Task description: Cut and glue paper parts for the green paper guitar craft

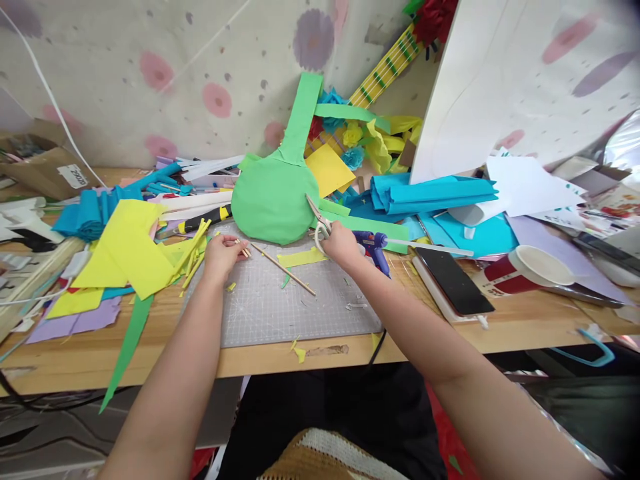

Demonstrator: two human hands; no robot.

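Note:
My right hand (pixel 342 241) is closed around the pale handles of a pair of scissors (pixel 320 220), whose blades point up and away over the edge of a round green paper-covered body (pixel 275 200) with a long neck. In my left hand (pixel 223 257), the fingers pinch short pieces of thin wooden stick (pixel 243 249). A longer wooden stick (pixel 285 270) lies diagonally on the grey cutting mat (pixel 300 320) between my hands. Beside my right hand rests a blue glue gun (pixel 373 248) with a clear glue stick in its back. A yellow paper strip (pixel 301 257) is on the mat.
Yellow paper sheets (pixel 125 247) and a black-and-yellow utility knife (pixel 205 220) lie left. Rolled blue paper (pixel 435 193), a phone (pixel 454 280) and a paper cup (pixel 530 270) are right. A white board (pixel 465 87) stands behind, near a yellow guitar neck (pixel 385 63).

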